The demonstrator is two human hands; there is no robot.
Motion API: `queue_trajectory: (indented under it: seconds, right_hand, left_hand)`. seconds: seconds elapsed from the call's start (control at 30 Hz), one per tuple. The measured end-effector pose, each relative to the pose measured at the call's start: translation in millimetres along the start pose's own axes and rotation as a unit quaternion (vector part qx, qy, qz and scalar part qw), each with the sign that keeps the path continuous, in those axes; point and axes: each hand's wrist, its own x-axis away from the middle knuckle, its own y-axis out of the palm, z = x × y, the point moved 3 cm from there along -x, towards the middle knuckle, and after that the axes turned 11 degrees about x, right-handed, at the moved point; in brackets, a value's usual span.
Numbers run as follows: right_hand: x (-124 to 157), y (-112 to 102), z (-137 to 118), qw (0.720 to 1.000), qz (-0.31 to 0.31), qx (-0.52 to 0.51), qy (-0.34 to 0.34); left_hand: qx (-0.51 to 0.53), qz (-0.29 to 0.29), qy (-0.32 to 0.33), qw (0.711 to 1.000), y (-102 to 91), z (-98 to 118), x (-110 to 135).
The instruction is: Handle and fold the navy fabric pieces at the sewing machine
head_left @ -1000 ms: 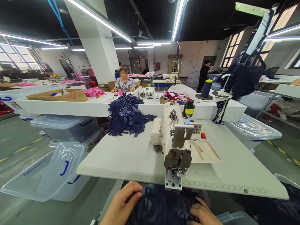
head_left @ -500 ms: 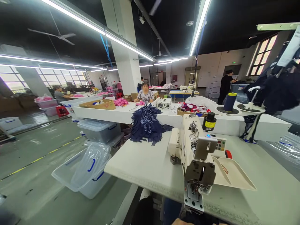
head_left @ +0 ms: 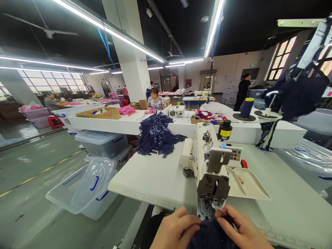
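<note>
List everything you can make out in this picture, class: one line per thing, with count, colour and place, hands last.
Table: 1, off-white, foreground
Machine: 1, cream, on table
Tray: 1, cream, right of machine
Canister: 1, black, yellow label, beside machine
Navy pile: 1, left of machine
Bench: 1, white, behind table
Carton: 1, brown, bench left
Pink pile: 1, beside carton
Cone: 1, navy, yellow top, bench right
Tubs: several, clear, both sides
Co-workers: several, varied clothing, background
Pillar: 1, white, background
Fabric: navy, between hands; count unclear
Left hand: 1, bare, fabric's left
Right hand: 1, bare, fabric's right
</note>
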Motion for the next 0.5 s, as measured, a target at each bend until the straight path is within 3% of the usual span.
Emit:
queue_trajectory:
  seconds: [0.07,0.13,0.2,0.3,0.4,0.5]
  right_hand:
    - [-6.9,8.8,3.2,0.998,0.055,-0.005,0.001]
    - [-13.1,17.9,6.8,0.995,0.097,-0.009,0.010]
    - [-17.5,23.9,9.5,0.991,0.130,-0.012,0.010]
    - [-22.3,25.1,12.7,0.988,0.154,-0.030,0.005]
    - [-28.6,18.7,14.7,0.985,0.165,-0.051,0.002]
    - [-37.4,11.2,12.7,0.983,0.174,-0.056,-0.014]
  left_hand:
    - [-0.077,0.031,-0.013,0.996,0.5,-8.8,0.6]
    - [-0.174,0.095,0.022,0.980,4.6,-13.4,-0.2]
    - [-0.231,0.142,0.129,0.954,15.0,-11.5,-1.3]
    - [-0.245,0.123,0.264,0.925,36.7,-6.6,-2.9]
    - [-0.271,0.122,0.269,0.916,51.3,-5.3,-4.5]
    - [-0.294,0.164,0.260,0.905,59.5,-4.7,-2.5]
